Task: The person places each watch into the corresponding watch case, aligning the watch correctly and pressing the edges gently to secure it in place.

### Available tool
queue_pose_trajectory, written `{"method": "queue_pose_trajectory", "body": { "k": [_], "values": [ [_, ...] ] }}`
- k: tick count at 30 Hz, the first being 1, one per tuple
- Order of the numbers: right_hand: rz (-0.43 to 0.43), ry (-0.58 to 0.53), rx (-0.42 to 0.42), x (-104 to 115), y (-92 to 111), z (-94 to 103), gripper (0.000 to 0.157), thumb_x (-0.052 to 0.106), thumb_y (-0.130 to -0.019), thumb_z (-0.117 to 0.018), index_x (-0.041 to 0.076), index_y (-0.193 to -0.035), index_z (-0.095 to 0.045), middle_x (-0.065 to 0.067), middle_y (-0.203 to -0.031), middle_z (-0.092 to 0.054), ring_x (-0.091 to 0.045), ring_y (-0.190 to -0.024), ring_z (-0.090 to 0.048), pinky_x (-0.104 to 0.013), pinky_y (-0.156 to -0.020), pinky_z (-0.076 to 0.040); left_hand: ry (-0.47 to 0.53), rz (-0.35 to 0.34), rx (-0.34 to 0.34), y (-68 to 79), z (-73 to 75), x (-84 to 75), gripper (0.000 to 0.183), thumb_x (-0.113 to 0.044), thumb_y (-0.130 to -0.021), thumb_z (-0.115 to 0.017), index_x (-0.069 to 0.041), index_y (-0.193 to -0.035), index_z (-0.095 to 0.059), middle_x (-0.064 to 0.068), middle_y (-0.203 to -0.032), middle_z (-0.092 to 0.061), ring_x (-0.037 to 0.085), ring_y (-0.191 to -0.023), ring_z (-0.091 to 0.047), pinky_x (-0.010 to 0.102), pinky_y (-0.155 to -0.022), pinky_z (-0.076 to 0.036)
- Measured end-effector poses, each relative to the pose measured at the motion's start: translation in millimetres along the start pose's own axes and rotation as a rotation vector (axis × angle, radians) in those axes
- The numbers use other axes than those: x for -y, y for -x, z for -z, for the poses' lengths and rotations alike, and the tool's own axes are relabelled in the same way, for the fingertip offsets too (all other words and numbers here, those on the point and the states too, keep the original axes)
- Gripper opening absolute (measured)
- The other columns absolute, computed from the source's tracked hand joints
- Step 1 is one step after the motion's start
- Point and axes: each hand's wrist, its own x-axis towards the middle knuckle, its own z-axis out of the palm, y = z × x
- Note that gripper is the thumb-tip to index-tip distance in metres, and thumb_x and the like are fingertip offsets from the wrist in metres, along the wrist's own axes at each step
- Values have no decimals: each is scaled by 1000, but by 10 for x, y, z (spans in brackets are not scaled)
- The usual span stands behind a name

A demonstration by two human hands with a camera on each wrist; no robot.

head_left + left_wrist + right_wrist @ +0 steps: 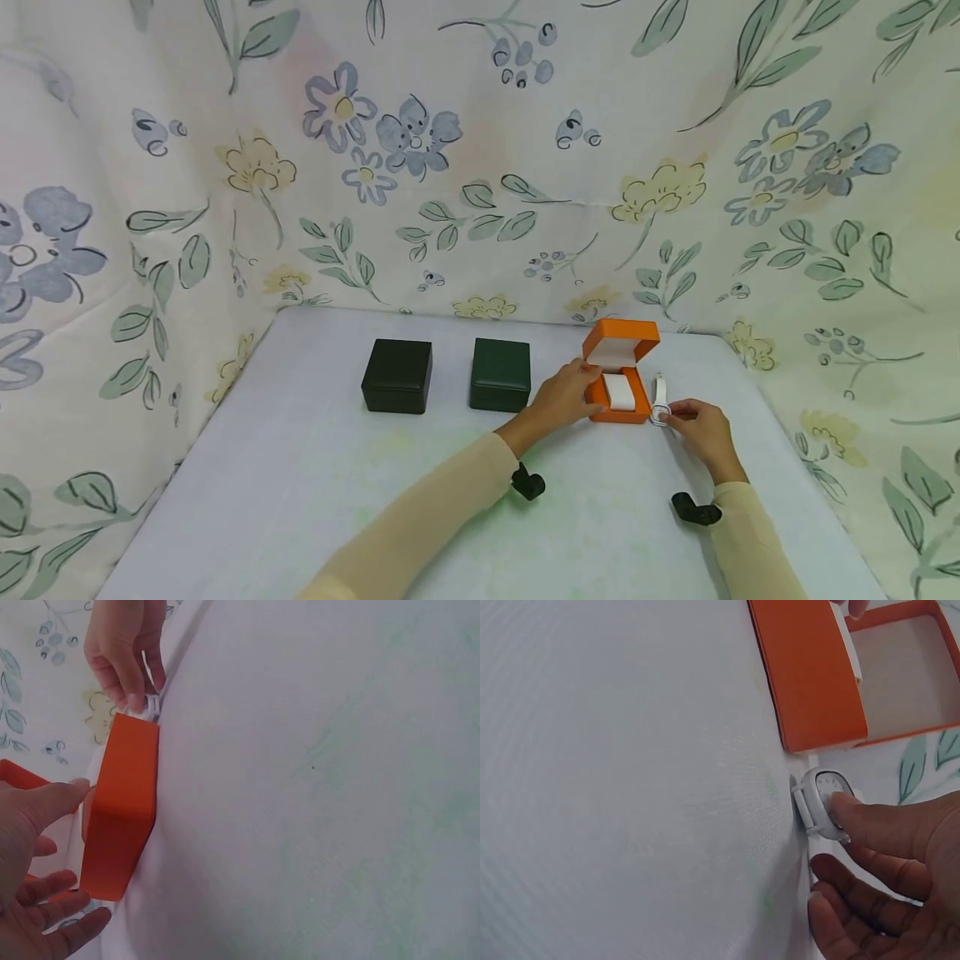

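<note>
An orange watch box stands with its lid tipped back at the right of the table, a white cushion inside it. My left hand is at the box's left side; in the left wrist view its thumb reaches the box's rim and the other fingers spread loosely beside it. Just right of the box lies a white wristwatch, its strap stretched away from me. My right hand pinches the watch at its case, the thumb over the dial. The fingertips under the case are partly hidden.
A black box and a dark green box, both with lids down, stand to the left on the white-covered table. Behind the table hangs a floral curtain.
</note>
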Motion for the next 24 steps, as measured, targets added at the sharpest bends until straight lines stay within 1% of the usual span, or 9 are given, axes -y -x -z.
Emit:
{"method": "queue_pose_trajectory", "body": {
  "k": [4,8,11,15,19,24],
  "values": [
    [2,-10,4,-19,-3,3,41,25,-96,-73,-9,-118,-65,-22,-107,-67,-31,-96,-59,-25,-68,-50,-17,11,12,-39,-49,-1,72,-48,-90,-75,-21,-152,-50,2,-149,-48,13,-128,-50,25,-100,-52],
    [25,-10,5,-41,-13,-7,36,22,-96,-72,-7,-116,-66,-21,-107,-68,-32,-98,-59,-26,-69,-50,-31,6,12,-86,-78,2,71,-48,-90,-75,-21,-151,-52,1,-144,-50,12,-122,-51,23,-99,-51],
    [55,-5,-2,-40,-14,-24,32,21,-96,-72,-5,-114,-67,-20,-107,-68,-33,-100,-60,-27,-68,-51,-39,0,12,-117,-77,0,69,-48,-89,-76,-20,-149,-54,1,-140,-51,12,-117,-51,21,-97,-52],
    [70,-12,-10,-28,1,-48,30,21,-95,-73,-4,-111,-68,-17,-103,-70,-32,-97,-61,-27,-67,-50,-51,-2,37,-146,-58,-26,68,-48,-89,-77,-19,-147,-57,1,-138,-51,12,-113,-51,20,-92,-52],
    [75,-32,-30,2,16,-62,29,21,-95,-74,-4,-109,-68,-12,-96,-71,-23,-89,-62,-25,-64,-49,-71,8,68,-196,-54,-60,68,-50,-88,-76,-20,-146,-58,2,-139,-50,13,-112,-51,21,-91,-53],
    [78,-78,-62,56,30,-46,30,22,-95,-74,-5,-106,-68,-8,-88,-70,-11,-77,-57,-23,-61,-45,-85,31,84,-267,-72,-74,67,-52,-87,-76,-20,-144,-60,3,-140,-48,13,-112,-51,23,-90,-54]
  ]
}}
